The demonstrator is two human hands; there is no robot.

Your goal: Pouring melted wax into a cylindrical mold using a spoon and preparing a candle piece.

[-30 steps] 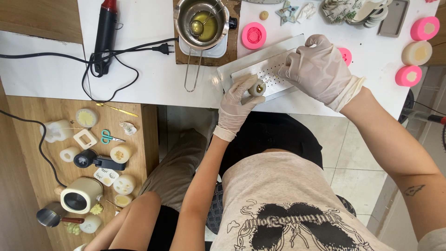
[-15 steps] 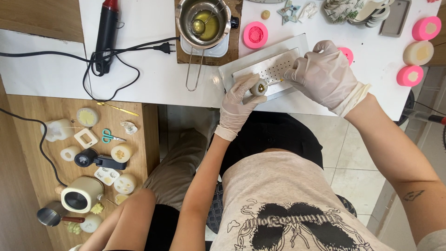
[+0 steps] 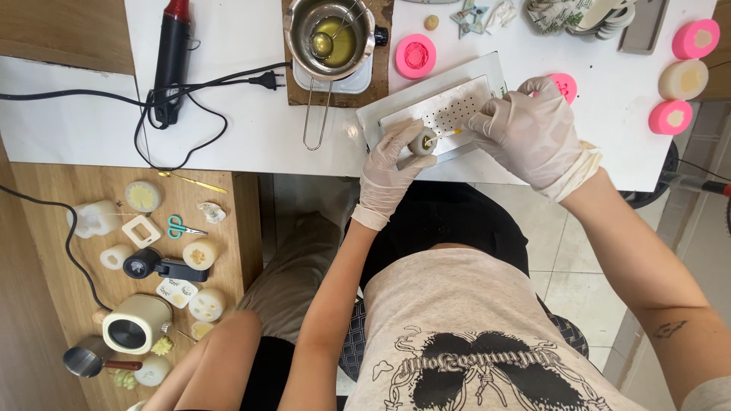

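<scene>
My left hand, in a pale glove, grips a small round cream candle at the near edge of a white perforated tray. In my gloved right hand is a thin stick with a yellow tip, and that tip touches the top of the candle. Both hands hover over the tray on the white table.
A metal melting pot with yellow wax stands on a wooden board behind the tray. Pink round moulds lie about the table, more at the right. A black heat gun with its cord lies left. A low wooden shelf holds several candles and tools.
The thin stick has come into my right hand's fingertips and now touches the candle. My left hand has turned the candle slightly and shifted a little.
</scene>
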